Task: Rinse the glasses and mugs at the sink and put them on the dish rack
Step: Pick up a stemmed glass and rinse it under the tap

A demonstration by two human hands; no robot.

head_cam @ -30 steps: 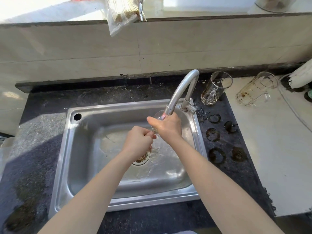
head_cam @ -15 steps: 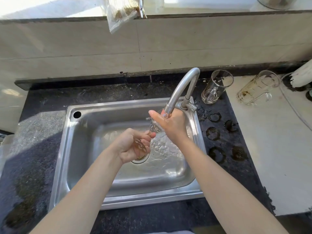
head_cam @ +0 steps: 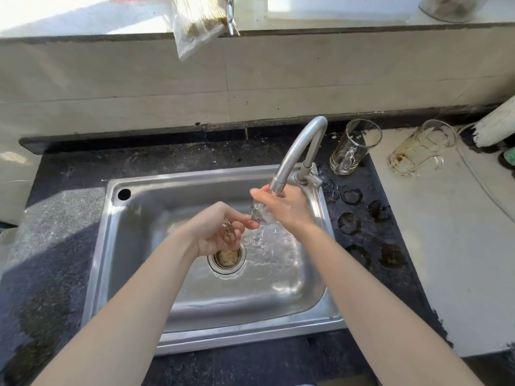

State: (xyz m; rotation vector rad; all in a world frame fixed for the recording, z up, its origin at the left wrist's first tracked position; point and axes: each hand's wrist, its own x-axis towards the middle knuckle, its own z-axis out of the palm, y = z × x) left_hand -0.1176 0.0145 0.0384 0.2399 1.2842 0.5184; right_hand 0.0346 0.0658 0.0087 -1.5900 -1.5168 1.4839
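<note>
Pouring from the faucet (head_cam: pixel 301 151), water strikes a clear glass mug (head_cam: pixel 259 215) held over the steel sink (head_cam: pixel 195 176), just under the spout at the basin's far right. The left hand (head_cam: pixel 220 232) has its fingers (head_cam: pixel 245 224) curled round the mug's handle. The right hand (head_cam: pixel 284 207) wraps the mug's body with the thumb on top, its other fingers hidden behind glass and water. The drain (head_cam: pixel 227 259) lies below the left hand. On the surface right of the faucet stand an upright mug (head_cam: pixel 354 147) and, further right, a stained mug (head_cam: pixel 420 151). Wet rings (head_cam: pixel 349 222) mark the dark surface beside the sink.
</note>
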